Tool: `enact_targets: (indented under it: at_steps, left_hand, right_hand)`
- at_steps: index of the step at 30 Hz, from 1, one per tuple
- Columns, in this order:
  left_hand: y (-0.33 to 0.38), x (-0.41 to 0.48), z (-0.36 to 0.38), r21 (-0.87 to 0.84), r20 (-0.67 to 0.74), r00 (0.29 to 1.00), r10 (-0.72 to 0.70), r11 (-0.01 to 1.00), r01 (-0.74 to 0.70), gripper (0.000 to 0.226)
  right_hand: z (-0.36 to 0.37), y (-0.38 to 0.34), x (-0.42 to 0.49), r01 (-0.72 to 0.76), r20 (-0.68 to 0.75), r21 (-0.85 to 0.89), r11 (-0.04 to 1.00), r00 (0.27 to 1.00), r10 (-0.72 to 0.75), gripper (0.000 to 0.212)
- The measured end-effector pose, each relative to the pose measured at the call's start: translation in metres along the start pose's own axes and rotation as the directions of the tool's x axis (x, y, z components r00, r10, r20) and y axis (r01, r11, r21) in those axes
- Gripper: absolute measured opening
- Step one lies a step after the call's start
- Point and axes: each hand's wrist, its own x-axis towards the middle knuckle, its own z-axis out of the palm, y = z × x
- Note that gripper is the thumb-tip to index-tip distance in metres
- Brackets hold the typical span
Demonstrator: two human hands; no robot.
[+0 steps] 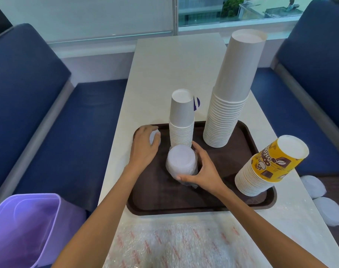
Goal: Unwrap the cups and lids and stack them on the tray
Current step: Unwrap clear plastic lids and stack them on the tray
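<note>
Lid stack, translucent with crumpled clear film at its base, stands on the brown tray inside the grip of the right hand. The thumb lies on the near side, the fingers curl round the far side, and the forearm reaches in from below. The left hand is just to the left at the tray's far corner, palm down, fingers curled over a small whitish object that I cannot identify. Just beyond the hands stands a short white cup stack. Right of it rises a tall white cup stack. A yellow printed cup stack leans at the tray's right edge. Bubble wrap lies on the tabletop under the forearms, and a purple bin sits left of the left arm.
</note>
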Motion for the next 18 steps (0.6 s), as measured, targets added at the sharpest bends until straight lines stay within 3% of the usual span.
enact_targets:
  at_steps: [3, 6, 10, 13, 18]
  left_hand:
    - [0.020, -0.014, -0.008, -0.155, 0.098, 0.995, -0.026, 0.987, 0.041, 0.024]
    - [0.036, -0.028, -0.008, -0.267, 0.235, 0.960, -0.149, 0.940, 0.211, 0.021]
    - [0.034, -0.048, 0.008, -0.346, 0.352, 0.886, -0.302, 0.838, 0.423, 0.026]
    - [0.030, -0.063, 0.022, -0.391, 0.379, 0.859, -0.344, 0.782, 0.486, 0.050]
    - [0.036, -0.078, 0.033, -0.415, 0.349, 0.841, -0.413, 0.736, 0.534, 0.055]
  right_hand:
    - [0.004, -0.005, -0.004, 0.020, -0.072, -0.027, 0.999, 0.997, -0.022, 0.118]
    - [0.011, -0.006, -0.006, 0.015, -0.113, -0.040, 0.999, 0.993, -0.019, 0.115]
    - [0.020, 0.001, -0.005, 0.008, -0.168, -0.008, 1.000, 0.986, -0.009, 0.093]
    - [0.022, 0.008, -0.004, -0.006, -0.164, 0.007, 1.000, 0.986, 0.007, 0.083]
    - [0.017, 0.018, -0.003, -0.004, -0.075, -0.026, 1.000, 0.997, 0.002, 0.081]
